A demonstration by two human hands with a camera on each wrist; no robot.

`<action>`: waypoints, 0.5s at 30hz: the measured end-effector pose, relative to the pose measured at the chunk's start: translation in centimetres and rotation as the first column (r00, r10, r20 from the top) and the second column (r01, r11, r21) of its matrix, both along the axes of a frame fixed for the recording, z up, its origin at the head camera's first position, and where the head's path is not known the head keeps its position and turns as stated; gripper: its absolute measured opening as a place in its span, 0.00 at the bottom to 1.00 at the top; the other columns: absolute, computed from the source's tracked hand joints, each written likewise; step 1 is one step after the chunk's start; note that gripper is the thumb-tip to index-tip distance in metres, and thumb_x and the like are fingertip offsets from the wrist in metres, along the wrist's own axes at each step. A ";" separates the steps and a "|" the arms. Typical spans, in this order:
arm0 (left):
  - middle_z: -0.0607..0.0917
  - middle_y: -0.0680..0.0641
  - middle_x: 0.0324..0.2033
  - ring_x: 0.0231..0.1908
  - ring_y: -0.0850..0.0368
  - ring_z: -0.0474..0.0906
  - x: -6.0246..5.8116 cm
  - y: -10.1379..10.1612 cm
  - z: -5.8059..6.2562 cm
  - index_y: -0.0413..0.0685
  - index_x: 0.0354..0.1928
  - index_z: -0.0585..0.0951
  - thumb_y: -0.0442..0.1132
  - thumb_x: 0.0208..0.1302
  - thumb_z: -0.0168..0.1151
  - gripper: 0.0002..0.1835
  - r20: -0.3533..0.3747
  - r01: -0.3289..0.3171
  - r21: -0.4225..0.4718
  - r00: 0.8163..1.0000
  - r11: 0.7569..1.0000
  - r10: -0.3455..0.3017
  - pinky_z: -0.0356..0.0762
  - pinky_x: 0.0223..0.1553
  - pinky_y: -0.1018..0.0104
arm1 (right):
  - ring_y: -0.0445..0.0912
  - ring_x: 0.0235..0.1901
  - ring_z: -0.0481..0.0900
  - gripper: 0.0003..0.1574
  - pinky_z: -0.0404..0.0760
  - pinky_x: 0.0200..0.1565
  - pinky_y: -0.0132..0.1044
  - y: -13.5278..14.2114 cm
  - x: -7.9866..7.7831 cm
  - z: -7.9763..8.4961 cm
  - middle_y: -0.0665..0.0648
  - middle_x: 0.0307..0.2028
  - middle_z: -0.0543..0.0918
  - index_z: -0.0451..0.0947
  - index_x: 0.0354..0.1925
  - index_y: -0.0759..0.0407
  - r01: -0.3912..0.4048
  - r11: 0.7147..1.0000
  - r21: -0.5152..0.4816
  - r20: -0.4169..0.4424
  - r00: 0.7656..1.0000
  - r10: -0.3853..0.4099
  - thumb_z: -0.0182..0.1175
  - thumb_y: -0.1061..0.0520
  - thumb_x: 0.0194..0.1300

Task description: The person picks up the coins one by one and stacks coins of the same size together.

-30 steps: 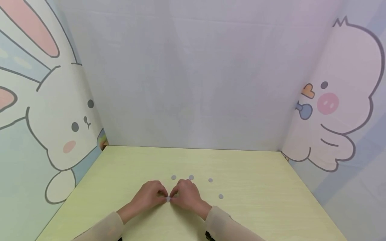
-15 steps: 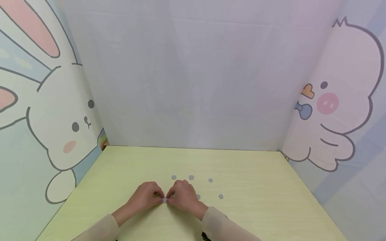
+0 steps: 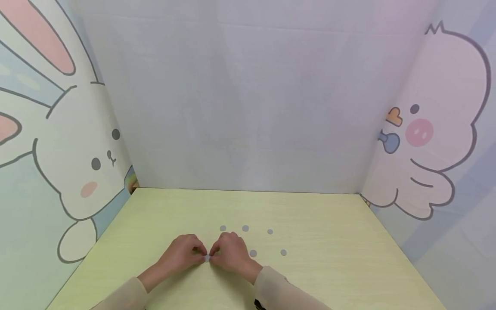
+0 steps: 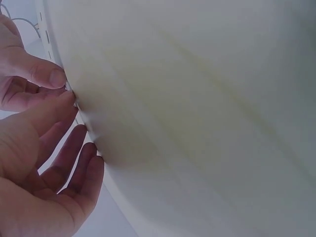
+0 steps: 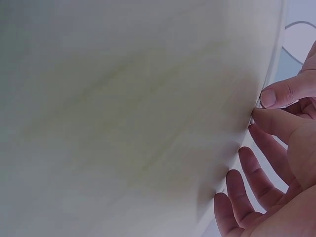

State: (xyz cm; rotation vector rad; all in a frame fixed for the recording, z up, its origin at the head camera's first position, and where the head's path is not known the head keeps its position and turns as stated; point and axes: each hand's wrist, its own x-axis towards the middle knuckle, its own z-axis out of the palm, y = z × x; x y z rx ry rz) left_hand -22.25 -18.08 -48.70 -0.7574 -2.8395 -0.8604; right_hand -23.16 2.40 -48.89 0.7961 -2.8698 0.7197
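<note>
My left hand (image 3: 179, 257) and right hand (image 3: 232, 255) meet over the table, left of its middle. Between their fingertips a small silver-grey coin (image 3: 207, 258) lies at the tabletop, pinched by thumb and finger from both sides and mostly covered. In the left wrist view the left hand (image 4: 44, 168) has its fingertips down on the surface, the other hand's thumb close by. The right wrist view shows the right hand (image 5: 274, 182) with curved fingers touching the table. Just right of the right hand is another coin (image 3: 253, 253), lying flat and apart from it.
More flat grey coins lie spread on the pale yellow table (image 3: 329, 241): a back-left coin (image 3: 222, 228), a back-middle coin (image 3: 246, 228), a back-right coin (image 3: 270, 231) and a far-right coin (image 3: 283, 252). A plain curtain (image 3: 248, 107) and cartoon-printed side cloths surround the table.
Both hands have moved slowly left together, with the coin between their fingertips. The coin beside the right hand, hidden a second ago, has come into view. The other coins stay put.
</note>
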 end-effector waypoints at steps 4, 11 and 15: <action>0.87 0.63 0.31 0.36 0.62 0.82 0.1 -0.3 0.0 0.58 0.32 0.92 0.40 0.56 0.83 0.06 0.007 0.001 0.004 1.000 1.000 -0.001 0.80 0.41 0.64 | 0.36 0.34 0.73 0.03 0.70 0.36 0.32 -0.3 0.2 0.1 0.38 0.30 0.82 0.94 0.29 0.40 0.006 1.000 0.015 -0.005 1.000 -0.006 0.81 0.50 0.57; 0.86 0.63 0.30 0.36 0.63 0.81 0.3 -0.7 0.1 0.59 0.32 0.92 0.39 0.55 0.83 0.07 0.026 -0.024 -0.003 0.999 1.000 0.024 0.79 0.41 0.65 | 0.37 0.33 0.71 0.03 0.68 0.35 0.32 -0.7 0.3 0.1 0.40 0.29 0.82 0.94 0.29 0.40 0.001 1.000 0.019 -0.014 1.000 -0.001 0.81 0.49 0.57; 0.86 0.63 0.31 0.36 0.63 0.82 0.4 -1.0 0.1 0.59 0.32 0.92 0.39 0.56 0.82 0.07 0.022 -0.020 -0.005 1.000 1.000 0.020 0.80 0.41 0.64 | 0.37 0.33 0.71 0.03 0.67 0.35 0.32 -1.1 0.2 0.0 0.39 0.29 0.81 0.94 0.29 0.40 0.003 1.000 0.021 -0.011 1.000 -0.003 0.81 0.49 0.57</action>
